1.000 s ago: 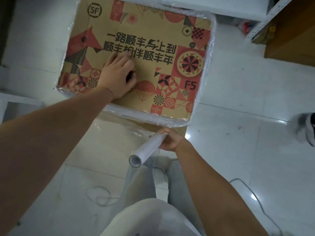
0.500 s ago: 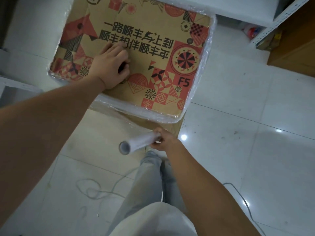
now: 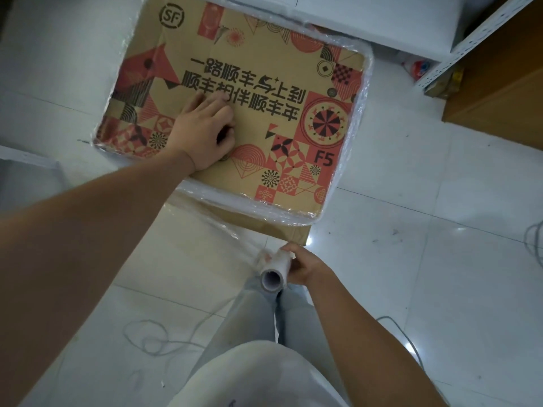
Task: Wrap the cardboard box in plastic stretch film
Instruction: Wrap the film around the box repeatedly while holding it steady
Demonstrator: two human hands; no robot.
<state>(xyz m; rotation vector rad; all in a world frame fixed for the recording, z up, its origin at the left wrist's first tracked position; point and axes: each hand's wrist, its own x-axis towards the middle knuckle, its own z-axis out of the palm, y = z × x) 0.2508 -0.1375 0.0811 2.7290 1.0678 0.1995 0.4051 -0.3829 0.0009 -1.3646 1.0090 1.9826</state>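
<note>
Cardboard box [image 3: 264,92] fills the view from about ten to one o'clock, standing on a pale tiled floor [image 3: 426,230] with its printed top face up and bunched layers of clear film [image 3: 360,113] already hugging its upper rim along the right and near sides. The left hand [image 3: 202,133] lies on the top at roughly eleven o'clock, palm down with the fingers loosely bent against the cardboard, holding nothing; judging by its placement, it is there to pin the box so it does not slide or turn while film is pulled against it. The right hand [image 3: 302,265] sits low at about five o'clock, just off the near right corner, its grip curled around a roll of stretch film [image 3: 271,273] whose open core faces the camera. A thin sheet of film [image 3: 223,230] runs from the roll up toward the near side of the box, so the roll seems held close and low to keep the sheet taut as it goes around the side. Only the top band looks covered; the lower near wall appears bare, so the wrapping seems partway done. A thin cord [image 3: 152,342] lies looped on the floor at seven o'clock.
</note>
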